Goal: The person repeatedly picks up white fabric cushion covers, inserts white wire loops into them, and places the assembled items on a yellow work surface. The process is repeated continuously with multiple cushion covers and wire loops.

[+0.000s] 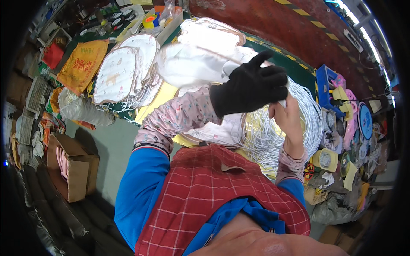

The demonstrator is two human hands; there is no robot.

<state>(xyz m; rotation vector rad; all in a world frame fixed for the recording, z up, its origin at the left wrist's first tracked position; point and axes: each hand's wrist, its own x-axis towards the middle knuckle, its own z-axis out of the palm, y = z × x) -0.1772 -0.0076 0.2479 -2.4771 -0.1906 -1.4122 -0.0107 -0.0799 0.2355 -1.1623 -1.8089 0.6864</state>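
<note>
My left hand [256,84], in a black glove, is raised over the work table with its fingers apart. A blurred white fabric piece [188,64] with a brown edge lies behind and left of it; whether the glove touches it is hidden. My bare right hand [288,117] is closed just below the gloved fingertips. A small white bit shows at its fingers, too little to name. Beneath the right hand spreads a large coil of thin white cords [305,115]. Printed white fabric pieces with brown edging [113,74] are stacked at the left, cords hanging from them.
An orange printed bag [83,64] lies at the far left. A blue crate [326,87] and a pink item [351,115] stand at the right among clutter. An open cardboard box [81,170] sits on the floor at the left. Small tools and tape fill a tray [171,32] at the back.
</note>
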